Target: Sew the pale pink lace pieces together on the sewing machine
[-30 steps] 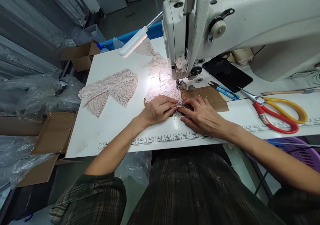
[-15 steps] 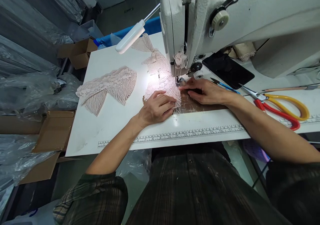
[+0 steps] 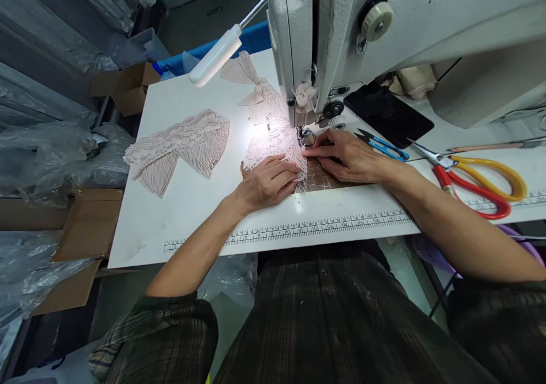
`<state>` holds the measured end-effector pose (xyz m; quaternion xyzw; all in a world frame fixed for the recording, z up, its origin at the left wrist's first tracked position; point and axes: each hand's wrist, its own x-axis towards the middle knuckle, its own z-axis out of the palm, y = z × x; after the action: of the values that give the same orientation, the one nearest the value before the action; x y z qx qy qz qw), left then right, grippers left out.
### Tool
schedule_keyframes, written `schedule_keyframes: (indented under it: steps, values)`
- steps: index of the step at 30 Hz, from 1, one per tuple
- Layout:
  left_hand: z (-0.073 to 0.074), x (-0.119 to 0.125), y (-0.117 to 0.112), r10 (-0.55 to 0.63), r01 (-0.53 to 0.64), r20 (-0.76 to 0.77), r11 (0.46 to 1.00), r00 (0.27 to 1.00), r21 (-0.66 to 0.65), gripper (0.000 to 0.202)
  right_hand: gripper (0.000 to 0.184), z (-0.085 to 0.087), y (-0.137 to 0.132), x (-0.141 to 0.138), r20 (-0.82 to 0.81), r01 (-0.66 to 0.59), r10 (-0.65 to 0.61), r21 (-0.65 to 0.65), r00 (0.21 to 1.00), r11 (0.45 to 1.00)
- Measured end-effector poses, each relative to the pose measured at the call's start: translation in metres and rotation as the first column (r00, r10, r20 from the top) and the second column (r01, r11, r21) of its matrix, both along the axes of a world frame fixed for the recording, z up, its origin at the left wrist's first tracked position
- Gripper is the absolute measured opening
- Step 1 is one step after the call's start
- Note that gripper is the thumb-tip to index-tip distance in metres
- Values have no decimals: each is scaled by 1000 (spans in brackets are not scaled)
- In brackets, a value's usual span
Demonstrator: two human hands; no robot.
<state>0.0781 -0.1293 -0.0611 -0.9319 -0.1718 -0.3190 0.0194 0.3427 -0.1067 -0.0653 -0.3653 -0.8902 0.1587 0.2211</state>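
Observation:
Pale pink lace fabric (image 3: 273, 145) lies under the needle and presser foot (image 3: 302, 135) of a white sewing machine (image 3: 294, 37). My left hand (image 3: 269, 184) rests flat on the near part of this lace, fingers stretched toward the foot. Just right of the foot, my right hand (image 3: 346, 157) touches the lace's right edge with an extended fingertip; its fingers are apart and its thumb is lower down. Beneath both lies a brown worn plate (image 3: 326, 178). Behind the needle, the lace runs on to a knotted or gathered lace piece (image 3: 258, 91).
Another lace piece (image 3: 183, 142) lies on the white table (image 3: 170, 213), left. A lamp (image 3: 215, 57) lights the needle area. To the right are blue snips (image 3: 389, 148), red-and-yellow scissors (image 3: 473, 176) and a black phone-like slab (image 3: 390, 114). A printed ruler (image 3: 294, 231) runs along the front edge.
The whole view has shifted slightly, and more of the blue snips shows beside my right wrist. Both hands stay in nearly the same place on the lace.

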Motion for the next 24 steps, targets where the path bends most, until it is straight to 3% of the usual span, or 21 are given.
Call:
schedule_keyframes:
  steps: [11, 14, 19, 24]
  values:
    - [4, -2, 0, 18, -27, -127, 997, 992, -70, 10, 44, 0, -1, -1, 33, 18, -18, -10, 999, 1000]
    - [7, -2, -1, -13, -2, -142, 994, 990, -106, 11, 44, -1, -2, -2, 17, 29, -29, 2, 999, 1000]
    - [21, 2, 5, -57, 47, -204, 997, 977, -57, 16, 39, 1, -5, -2, 36, -53, 52, 55, 998, 997]
    - [28, 7, 16, -137, 113, -226, 987, 964, -117, 19, 38, 4, -8, -2, 66, -41, 37, 59, 997, 997]
